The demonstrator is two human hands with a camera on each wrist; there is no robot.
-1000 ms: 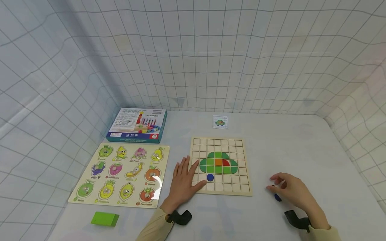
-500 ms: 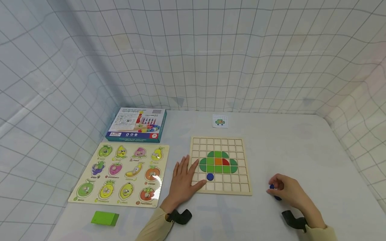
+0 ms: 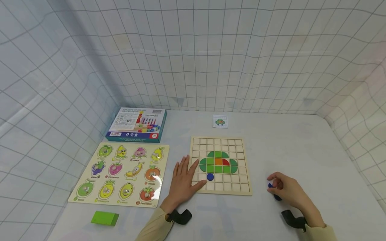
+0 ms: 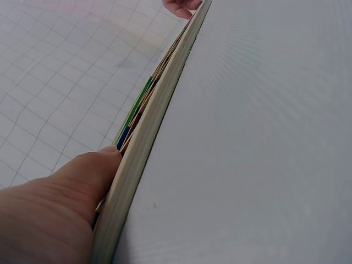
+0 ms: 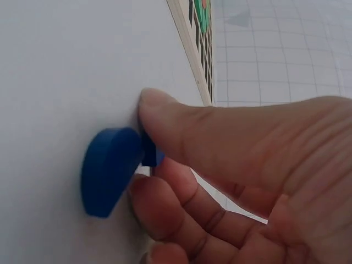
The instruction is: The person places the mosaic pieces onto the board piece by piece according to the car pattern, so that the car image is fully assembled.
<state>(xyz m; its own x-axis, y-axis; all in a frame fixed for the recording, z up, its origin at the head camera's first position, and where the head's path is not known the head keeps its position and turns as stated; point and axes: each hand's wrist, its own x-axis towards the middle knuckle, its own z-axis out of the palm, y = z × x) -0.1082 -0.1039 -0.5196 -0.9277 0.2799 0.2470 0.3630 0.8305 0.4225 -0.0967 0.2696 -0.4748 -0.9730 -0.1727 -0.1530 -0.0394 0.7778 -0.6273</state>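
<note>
A wooden grid board (image 3: 235, 187) lies on the table, with green, orange and red pieces forming a shape and one blue disc (image 3: 210, 177) below them. My left hand (image 3: 182, 182) rests on the board's left edge, fingers straight and spread; in the left wrist view its thumb (image 4: 91, 170) lies on the rim. To the right of the board, my right hand (image 3: 287, 189) pinches a small blue piece (image 5: 149, 149) between thumb and fingers, which partly hide it. Beside it on the table is another blue piece with a curved edge (image 5: 107, 173).
A small pattern card (image 3: 220, 122) lies behind the board. On the left are a fruit puzzle board (image 3: 120, 174), a picture-covered toy box (image 3: 135, 125) behind it and a green block (image 3: 105, 218) in front. Grid-patterned cloth walls (image 3: 211, 67) surround the table.
My right thumb and fingers have closed on one blue piece, which has turned slightly between them. The other blue piece stays on the table. My left hand has not moved.
</note>
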